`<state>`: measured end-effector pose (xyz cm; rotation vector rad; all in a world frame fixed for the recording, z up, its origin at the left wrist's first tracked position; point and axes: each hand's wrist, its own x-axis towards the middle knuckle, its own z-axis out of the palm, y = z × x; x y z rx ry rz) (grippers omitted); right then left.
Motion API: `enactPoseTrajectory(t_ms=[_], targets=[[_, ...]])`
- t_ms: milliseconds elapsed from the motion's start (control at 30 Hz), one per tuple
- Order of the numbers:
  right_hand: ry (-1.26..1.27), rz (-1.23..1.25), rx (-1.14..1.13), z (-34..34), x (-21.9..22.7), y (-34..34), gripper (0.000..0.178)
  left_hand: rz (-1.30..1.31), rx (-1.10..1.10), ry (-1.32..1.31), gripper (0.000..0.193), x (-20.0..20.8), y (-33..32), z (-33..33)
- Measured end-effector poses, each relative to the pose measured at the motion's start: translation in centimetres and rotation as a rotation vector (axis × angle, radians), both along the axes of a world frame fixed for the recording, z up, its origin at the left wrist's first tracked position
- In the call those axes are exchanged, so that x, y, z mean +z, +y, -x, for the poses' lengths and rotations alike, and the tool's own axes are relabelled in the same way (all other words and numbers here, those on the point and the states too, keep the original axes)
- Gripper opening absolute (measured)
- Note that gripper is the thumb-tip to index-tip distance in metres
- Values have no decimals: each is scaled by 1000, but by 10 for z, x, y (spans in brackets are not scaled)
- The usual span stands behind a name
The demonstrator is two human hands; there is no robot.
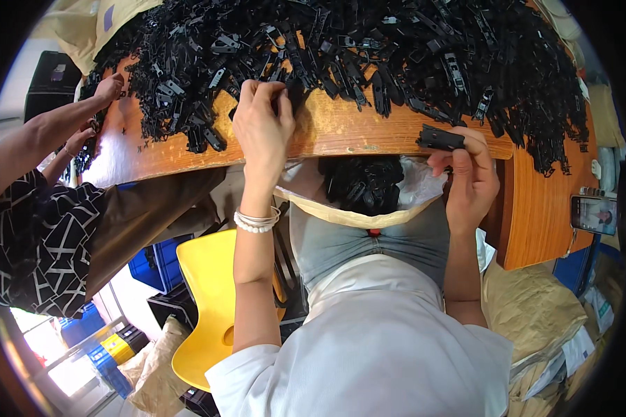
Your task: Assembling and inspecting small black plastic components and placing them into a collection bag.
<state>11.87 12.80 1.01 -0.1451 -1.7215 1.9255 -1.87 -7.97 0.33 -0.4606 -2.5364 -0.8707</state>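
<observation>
Between the fingertips of my right hand is a short black plastic part, held just off the table's front edge. My left hand rests at the front of a wide heap of black plastic parts, its fingers bent over a dark piece that they mostly hide. White bracelets circle that wrist. On my lap, below the table edge, an open paper sack with a pale lining holds more black parts.
A co-worker's hand reaches to the table at the left. Beside me stands a yellow chair. To the right are a phone on the table's side and brown paper sacks on the floor.
</observation>
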Motion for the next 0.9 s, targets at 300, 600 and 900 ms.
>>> enactPoseTrajectory(t_ms=[300, 600, 900], targets=[[-69, -90, 50, 2, -3, 4, 14, 440, 14, -45, 9, -2, -10, -30], [-114, -50, 77, 10, -5, -7, 15, 400, -10, 86, 8, -14, -13, -25], [-222, 118, 269, 22, -7, -20, 11, -822, -200, -715, 13, 3, 4, -51]])
